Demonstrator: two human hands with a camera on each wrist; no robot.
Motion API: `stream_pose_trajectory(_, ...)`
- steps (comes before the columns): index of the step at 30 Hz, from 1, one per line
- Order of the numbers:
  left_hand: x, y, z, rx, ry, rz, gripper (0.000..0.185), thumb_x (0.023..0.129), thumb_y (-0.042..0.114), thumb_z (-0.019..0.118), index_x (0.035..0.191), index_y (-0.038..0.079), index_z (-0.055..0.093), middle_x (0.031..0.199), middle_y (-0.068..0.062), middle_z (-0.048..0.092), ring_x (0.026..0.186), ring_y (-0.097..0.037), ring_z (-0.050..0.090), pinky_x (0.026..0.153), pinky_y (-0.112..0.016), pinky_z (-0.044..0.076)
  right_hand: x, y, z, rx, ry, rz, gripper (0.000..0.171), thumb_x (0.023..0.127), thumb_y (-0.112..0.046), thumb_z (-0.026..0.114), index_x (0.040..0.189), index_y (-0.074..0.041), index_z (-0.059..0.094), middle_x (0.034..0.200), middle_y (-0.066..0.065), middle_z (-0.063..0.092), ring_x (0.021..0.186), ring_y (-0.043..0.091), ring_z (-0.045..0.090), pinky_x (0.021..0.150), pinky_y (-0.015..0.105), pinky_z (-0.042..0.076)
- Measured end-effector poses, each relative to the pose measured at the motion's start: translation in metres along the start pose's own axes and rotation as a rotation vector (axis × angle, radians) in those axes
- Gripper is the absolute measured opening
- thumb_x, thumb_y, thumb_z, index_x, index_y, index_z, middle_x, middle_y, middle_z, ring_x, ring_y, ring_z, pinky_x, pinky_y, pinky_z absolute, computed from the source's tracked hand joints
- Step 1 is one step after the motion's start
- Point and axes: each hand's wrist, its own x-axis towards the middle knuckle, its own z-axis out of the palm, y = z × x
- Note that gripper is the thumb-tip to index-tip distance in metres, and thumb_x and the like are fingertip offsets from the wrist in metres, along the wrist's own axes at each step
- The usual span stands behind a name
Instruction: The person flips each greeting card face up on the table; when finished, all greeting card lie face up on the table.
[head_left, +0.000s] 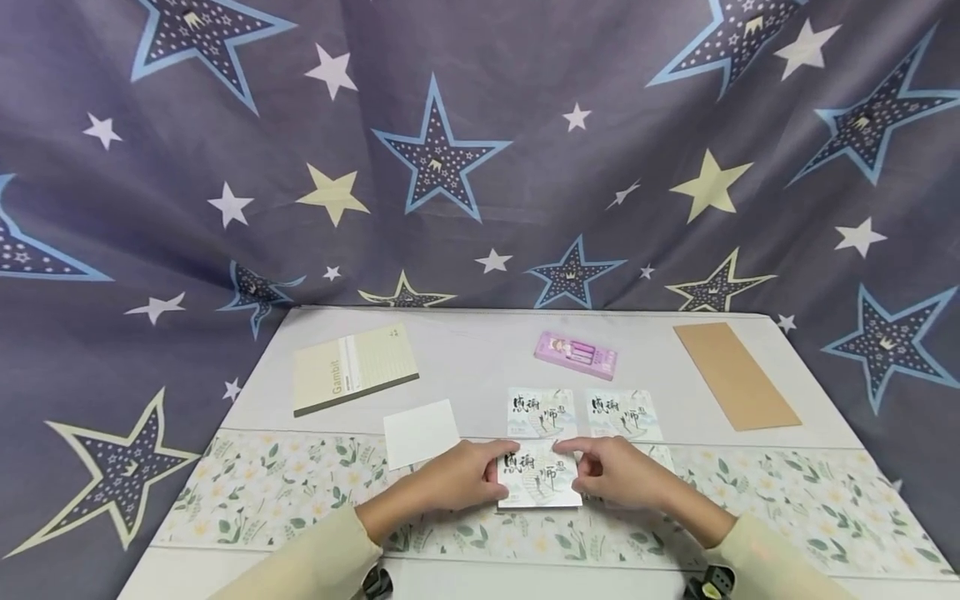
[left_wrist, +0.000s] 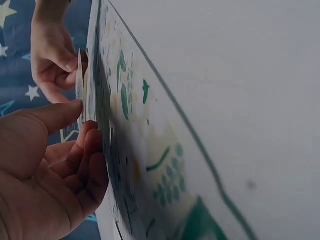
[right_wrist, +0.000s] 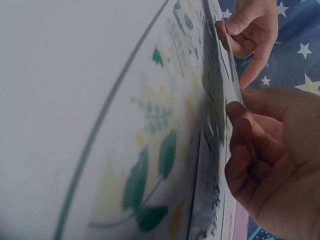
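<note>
A square card point(head_left: 538, 487) with black brush-style characters and a pale landscape print lies between my two hands, close over the floral strip of the table. My left hand point(head_left: 467, 477) pinches its left edge, thumb and finger on either side of it in the left wrist view. At the opposite edge my right hand point(head_left: 621, 475) pinches it, index finger by the upper corner. Just beyond it are two matching cards, one straight behind point(head_left: 540, 414) and one to the right point(head_left: 624, 414). Another printed piece point(head_left: 662, 456) shows partly behind my right hand.
To the left lie a blank white square sheet point(head_left: 422, 433) and a beige Gambit notebook point(head_left: 356, 368). A purple pen box point(head_left: 576, 356) sits at the back, and a brown kraft envelope or sheet point(head_left: 737, 377) at the right. A starry curtain point(head_left: 480, 250) hangs behind the table.
</note>
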Motion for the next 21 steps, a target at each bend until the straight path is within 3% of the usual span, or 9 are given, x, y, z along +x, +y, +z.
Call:
stream_pose_trajectory(5,0.011,0.005,0.002,0.03,-0.032,-0.015,0.065,0.089,0.022,0.076,0.149,0.011,0.052,0.068,0.015,0.055,0.055,0.003,0.045,0.053,-0.015,0.038,-0.003,0.007,-0.003,0.005,-0.001,0.017,0.052,0.09,-0.009,0.074,0.139,-0.008,0.061,0.075,-0.011,0.062,0.061,-0.001,0.053,0.059,0.02,0.049)
stream_pose_trajectory(10,0.011,0.006,0.005,0.026,-0.067,-0.044,0.065,0.09,0.022,0.076,0.149,0.011,0.052,0.067,0.015,0.056,0.054,0.002,0.046,0.054,-0.015,0.038,-0.003,0.012,0.0,0.0,-0.026,0.007,0.052,0.09,-0.011,0.073,0.14,-0.007,0.06,0.075,-0.012,0.062,0.063,-0.001,0.053,0.06,0.02,0.048)
stream_pose_trajectory(21,0.012,0.008,0.005,0.046,-0.066,-0.062,0.065,0.089,0.021,0.074,0.149,0.012,0.052,0.065,0.013,0.056,0.053,0.0,0.046,0.053,-0.017,0.039,0.001,0.011,0.001,-0.02,-0.035,0.046,0.05,0.09,-0.011,0.072,0.139,-0.008,0.061,0.073,-0.011,0.062,0.061,0.0,0.052,0.058,0.021,0.047)
